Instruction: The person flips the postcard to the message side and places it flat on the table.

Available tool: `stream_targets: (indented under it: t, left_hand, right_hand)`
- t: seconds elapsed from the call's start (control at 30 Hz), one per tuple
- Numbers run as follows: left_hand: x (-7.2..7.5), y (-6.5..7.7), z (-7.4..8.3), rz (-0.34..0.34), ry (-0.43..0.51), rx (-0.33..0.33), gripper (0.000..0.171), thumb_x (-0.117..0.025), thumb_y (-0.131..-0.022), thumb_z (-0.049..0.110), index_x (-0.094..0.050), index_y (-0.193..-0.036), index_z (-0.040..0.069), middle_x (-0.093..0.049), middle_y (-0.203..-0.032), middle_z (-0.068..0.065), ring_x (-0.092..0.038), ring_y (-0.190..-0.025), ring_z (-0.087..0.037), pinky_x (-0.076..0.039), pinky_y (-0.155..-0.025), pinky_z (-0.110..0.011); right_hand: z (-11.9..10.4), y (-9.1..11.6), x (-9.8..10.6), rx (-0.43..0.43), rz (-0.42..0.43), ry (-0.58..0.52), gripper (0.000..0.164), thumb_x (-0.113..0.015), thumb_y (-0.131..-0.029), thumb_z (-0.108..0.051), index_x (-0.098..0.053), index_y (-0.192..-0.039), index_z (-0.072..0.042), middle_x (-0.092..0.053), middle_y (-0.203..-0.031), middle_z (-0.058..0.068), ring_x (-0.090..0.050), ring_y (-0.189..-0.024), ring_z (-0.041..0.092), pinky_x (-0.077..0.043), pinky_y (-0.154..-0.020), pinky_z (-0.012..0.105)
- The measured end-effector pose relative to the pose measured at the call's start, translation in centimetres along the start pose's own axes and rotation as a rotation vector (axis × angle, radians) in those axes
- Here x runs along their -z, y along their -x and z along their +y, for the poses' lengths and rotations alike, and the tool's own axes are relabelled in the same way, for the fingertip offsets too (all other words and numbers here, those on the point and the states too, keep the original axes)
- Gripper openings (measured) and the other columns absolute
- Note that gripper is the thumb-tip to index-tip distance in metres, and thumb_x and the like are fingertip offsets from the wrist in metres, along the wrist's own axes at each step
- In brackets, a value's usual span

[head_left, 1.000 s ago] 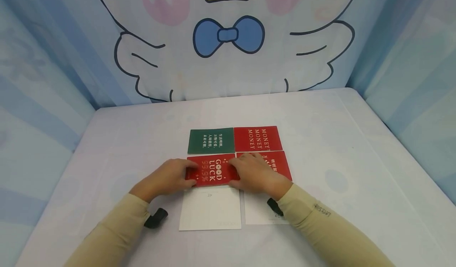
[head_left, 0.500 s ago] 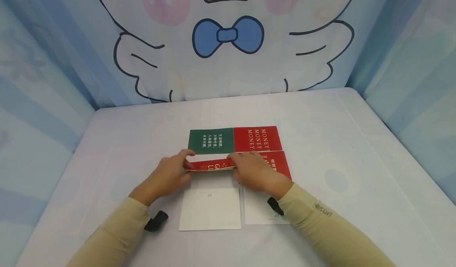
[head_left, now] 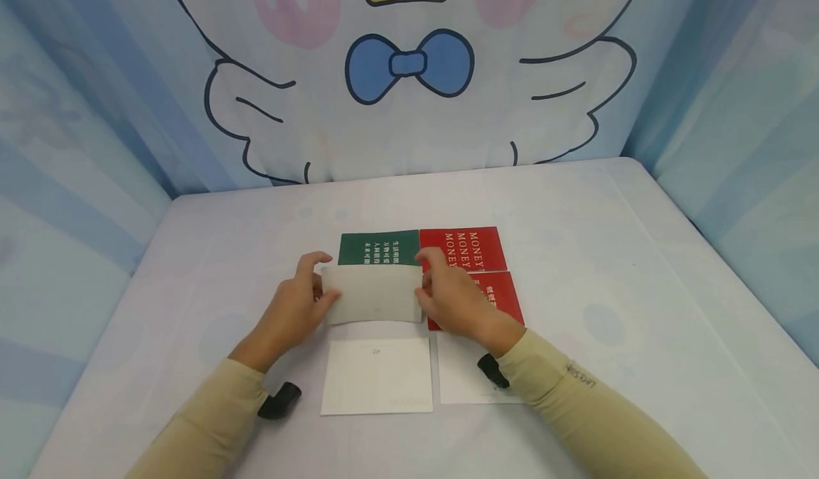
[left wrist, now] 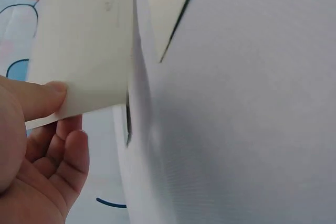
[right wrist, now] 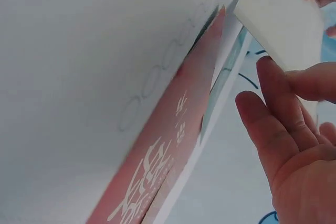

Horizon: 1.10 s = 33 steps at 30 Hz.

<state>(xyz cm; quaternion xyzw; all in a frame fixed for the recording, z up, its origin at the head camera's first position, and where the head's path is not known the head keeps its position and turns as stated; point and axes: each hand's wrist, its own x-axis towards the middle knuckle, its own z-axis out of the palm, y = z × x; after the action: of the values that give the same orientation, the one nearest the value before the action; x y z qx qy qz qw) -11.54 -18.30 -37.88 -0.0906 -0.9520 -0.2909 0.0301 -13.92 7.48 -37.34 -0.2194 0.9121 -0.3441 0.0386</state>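
Observation:
Both hands hold a greeting card [head_left: 372, 294] by its short ends, tilted up with its blank off-white back facing me. The left hand [head_left: 296, 305] pinches the left end; in the left wrist view its thumb [left wrist: 44, 98] lies on the back, with fingers behind. At the right end, the right hand [head_left: 456, 300] pinches the card between thumb and fingers. The card's printed red face is hidden. Behind it lies a green card [head_left: 367, 248] with white writing, partly covered. A red MONEY card [head_left: 470, 248] and another red card [head_left: 505, 298] lie beside the right hand.
Nearer me, a white card [head_left: 376, 378] lies face down, with a second white card [head_left: 461, 376] to its right, partly under the right forearm. All rest on a white cloth-covered table [head_left: 608, 251]. A printed curtain [head_left: 409, 131] rises behind the table's far edge.
The red GOOD LUCK card has been lifted off the table and turned over toward its blank back. Both hands have moved slightly farther from me with it, at its two ends.

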Motion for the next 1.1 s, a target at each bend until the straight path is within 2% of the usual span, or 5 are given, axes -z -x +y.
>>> stream_targets:
  t: [0.2,0.47,0.63,0.9,1.1]
  left_hand:
    - [-0.36,-0.41,-0.17,-0.072,0.001,0.081,0.057,-0.075,-0.090,0.009,-0.044,-0.138,0.004,-0.055,-0.093,-0.011,-0.054,-0.080,-0.023,-0.050,-0.067,-0.030]
    - [-0.57,-0.95,-0.29,-0.173,-0.062,0.107,0.064,-0.078,-0.088,0.009,-0.044,-0.142,0.002,-0.053,-0.094,-0.008,-0.052,-0.084,-0.022,-0.046,-0.071,-0.033]
    - [-0.62,-0.78,-0.28,-0.230,-0.074,0.126,0.065,-0.079,-0.087,0.009,-0.044,-0.141,0.001,-0.055,-0.097,-0.008,-0.053,-0.086,-0.022,-0.046,-0.074,-0.036]
    - [-0.74,-0.65,-0.35,-0.241,-0.113,0.124,0.065,-0.080,-0.086,0.012,-0.046,-0.141,0.001,-0.055,-0.098,-0.008,-0.052,-0.090,-0.024,-0.047,-0.080,-0.039]
    - [-0.99,-0.61,-0.48,-0.219,-0.170,0.096,0.070,-0.081,-0.085,0.014,-0.044,-0.144,0.002,-0.054,-0.126,-0.017,-0.050,-0.111,-0.032,-0.044,-0.097,-0.049]
  right_hand:
    - [-0.04,-0.21,-0.22,-0.014,-0.053,0.071,0.044,-0.077,-0.087,-0.013,-0.059,-0.126,-0.006,-0.063,-0.107,0.005,-0.059,-0.089,0.017,-0.056,-0.078,0.027]
    - [0.10,-0.47,-0.47,-0.082,-0.173,0.243,0.060,-0.084,-0.081,-0.024,-0.056,-0.134,-0.013,-0.060,-0.119,0.004,-0.060,-0.099,0.018,-0.057,-0.077,0.029]
    - [0.24,-0.67,-0.80,-0.077,-0.219,0.294,0.059,-0.083,-0.083,-0.024,-0.056,-0.134,-0.013,-0.061,-0.121,0.005,-0.059,-0.105,0.021,-0.056,-0.082,0.033]
    - [0.07,-0.88,-0.96,-0.080,-0.251,0.344,0.058,-0.081,-0.085,-0.023,-0.056,-0.136,-0.012,-0.060,-0.122,0.007,-0.057,-0.110,0.022,-0.054,-0.088,0.037]
    - [0.01,-0.73,-0.85,-0.087,-0.234,0.344,0.061,-0.083,-0.083,-0.025,-0.057,-0.137,-0.012,-0.056,-0.129,0.008,-0.054,-0.117,0.025,-0.054,-0.090,0.038]
